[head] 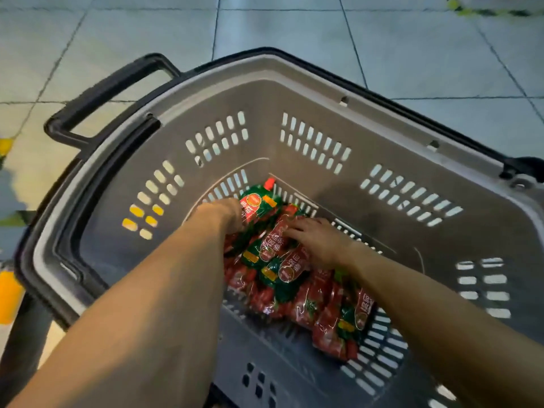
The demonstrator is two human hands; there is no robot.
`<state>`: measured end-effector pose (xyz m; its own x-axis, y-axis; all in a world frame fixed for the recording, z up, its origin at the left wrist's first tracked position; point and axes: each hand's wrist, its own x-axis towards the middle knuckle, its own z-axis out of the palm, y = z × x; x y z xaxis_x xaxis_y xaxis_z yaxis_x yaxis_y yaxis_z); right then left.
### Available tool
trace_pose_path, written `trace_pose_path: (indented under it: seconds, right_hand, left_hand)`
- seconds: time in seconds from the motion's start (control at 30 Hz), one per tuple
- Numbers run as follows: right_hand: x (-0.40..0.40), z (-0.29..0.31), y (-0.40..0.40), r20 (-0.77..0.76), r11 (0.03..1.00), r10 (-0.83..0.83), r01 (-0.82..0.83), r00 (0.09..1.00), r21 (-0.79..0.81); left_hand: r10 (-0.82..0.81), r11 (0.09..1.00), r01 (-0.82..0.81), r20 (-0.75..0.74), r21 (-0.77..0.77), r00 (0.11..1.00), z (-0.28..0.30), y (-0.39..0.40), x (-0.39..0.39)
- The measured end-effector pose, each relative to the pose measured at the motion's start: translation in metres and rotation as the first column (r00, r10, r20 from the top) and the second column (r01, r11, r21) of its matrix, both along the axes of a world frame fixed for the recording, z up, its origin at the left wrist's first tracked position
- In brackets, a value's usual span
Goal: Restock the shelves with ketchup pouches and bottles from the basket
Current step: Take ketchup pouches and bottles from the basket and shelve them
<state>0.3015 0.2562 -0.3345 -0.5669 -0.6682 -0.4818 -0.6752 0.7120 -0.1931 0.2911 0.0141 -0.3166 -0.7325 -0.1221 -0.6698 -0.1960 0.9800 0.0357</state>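
handle (97, 92): black, at the far-left corner of the basket, above the tiled floor (294, 28).
basket (294, 92): grey, slotted walls, on the floor, seen from above.
left hand (226, 212): down at the far-left of the basket bottom, fingers curled around the upright pouch (255, 206), red cap pointing up and away.
ketchup pouches (294, 290): red and green, heaped on the basket bottom, running from the centre toward the near right.
right hand (316, 238): laid flat on top of the heap, fingers straight and spread, grasping nothing.
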Motion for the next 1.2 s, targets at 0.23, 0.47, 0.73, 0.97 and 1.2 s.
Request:
trace_pose_path:
  seconds: [0.23,0.47,0.73,0.97,1.2]
  right_hand:
    - [-0.017,0.004,-0.011,-0.039,0.972,0.218,-0.213,0.975,0.103]
    - [-0.015,0.021,-0.011,-0.068,0.96,0.263,-0.253,0.962,0.121]
    - [-0.003,0.072,0.014,0.245,0.892,-0.326,0.383,0.913,-0.241]
    - [0.043,0.176,0.0,0.587,0.401,-0.4,0.71,0.704,-0.578]
    - [0.102,0.294,-0.067,0.765,0.148,-0.188,0.788,0.616,-0.598]
  left_hand:
    - [0.001,0.999,-0.001,0.002,-0.05,1.0,-0.003,0.014,-0.008]
    - [0.063,0.996,-0.062,-0.005,0.069,0.998,0.005,0.009,-0.011]
    - [0.214,0.817,-0.202,0.04,0.54,0.976,0.101,-0.012,-0.008]
    - [0.475,0.533,-0.238,-0.054,0.812,0.879,0.215,-0.03,0.06]
    - [0.793,0.108,-0.13,-0.007,0.986,0.609,0.314,-0.057,0.188]
